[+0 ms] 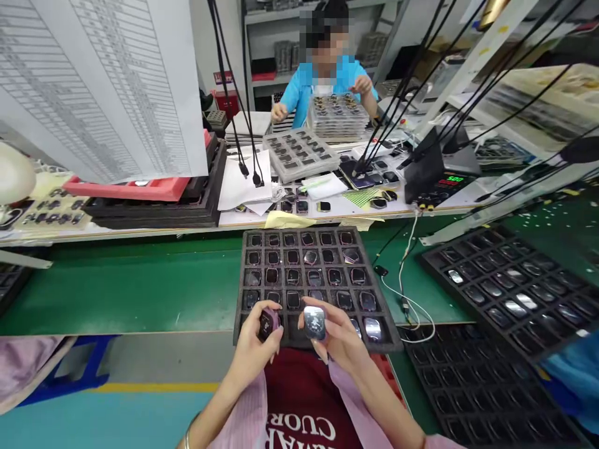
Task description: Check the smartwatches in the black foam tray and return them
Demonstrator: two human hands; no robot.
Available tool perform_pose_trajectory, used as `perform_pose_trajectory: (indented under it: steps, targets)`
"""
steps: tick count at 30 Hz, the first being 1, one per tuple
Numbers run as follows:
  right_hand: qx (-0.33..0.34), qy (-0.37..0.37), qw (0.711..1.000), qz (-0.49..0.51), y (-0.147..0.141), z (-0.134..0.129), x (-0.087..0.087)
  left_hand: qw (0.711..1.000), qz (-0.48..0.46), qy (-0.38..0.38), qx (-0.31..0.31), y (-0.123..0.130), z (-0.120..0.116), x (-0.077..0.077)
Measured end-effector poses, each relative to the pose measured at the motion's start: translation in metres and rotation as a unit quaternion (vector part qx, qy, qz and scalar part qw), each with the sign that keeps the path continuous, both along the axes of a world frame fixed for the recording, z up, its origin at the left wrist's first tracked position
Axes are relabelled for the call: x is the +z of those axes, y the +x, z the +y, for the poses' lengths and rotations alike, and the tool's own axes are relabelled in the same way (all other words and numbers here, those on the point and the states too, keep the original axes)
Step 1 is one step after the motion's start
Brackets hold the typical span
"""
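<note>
My left hand (256, 337) holds a dark watch body with a purplish case (269, 323) between thumb and fingers. In my right hand (339, 333) is a second watch body (315, 322), its glossy face turned up and reflecting light. Both hands are over the front edge of a black foam tray (238, 280), a short gap apart. Rows of square watch bodies fill most of the tray's compartments, and some front compartments are hidden behind my hands.
More foam trays of watches (496, 280) lie at the right. A white cable (433, 327) loops beside the near tray. On the raised shelf stand a power supply (442, 178), papers and stacked trays (159, 212). A person in blue (299, 87) sits opposite.
</note>
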State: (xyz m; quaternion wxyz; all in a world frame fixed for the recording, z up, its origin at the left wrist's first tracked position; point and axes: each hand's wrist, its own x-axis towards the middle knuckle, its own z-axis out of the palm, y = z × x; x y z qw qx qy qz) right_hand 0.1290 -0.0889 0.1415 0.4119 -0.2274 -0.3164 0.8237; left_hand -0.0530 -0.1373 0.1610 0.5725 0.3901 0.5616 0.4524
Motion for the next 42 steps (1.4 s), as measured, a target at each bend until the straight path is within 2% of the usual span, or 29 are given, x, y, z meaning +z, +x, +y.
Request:
perform_pose_trajectory:
  steps: [7,13,18,25,36,42]
  targets:
    - [0.030,-0.007,0.999,-0.017,0.000,0.002,0.004,1.000,0.003,-0.005,0.007,-0.003,0.003,0.000]
    - [0.058,-0.014,0.996,-0.060,0.000,0.004,0.003,0.991,-0.134,-0.016,-0.017,-0.008,0.006,0.000]
    - [0.018,0.044,0.989,-0.142,0.004,0.002,0.001,0.978,-0.203,-0.032,-0.025,-0.013,0.003,-0.004]
    - [-0.027,0.079,0.981,-0.173,0.000,-0.004,0.007,0.981,-0.190,-0.029,-0.011,-0.011,0.001,-0.001]
    - [-0.035,0.078,0.981,-0.171,-0.002,-0.006,0.007,0.984,-0.174,-0.023,-0.018,-0.010,0.001,0.003]
    - [-0.060,0.076,0.972,-0.215,-0.006,-0.008,0.010,0.985,-0.170,-0.017,-0.025,-0.009,0.001,0.002]
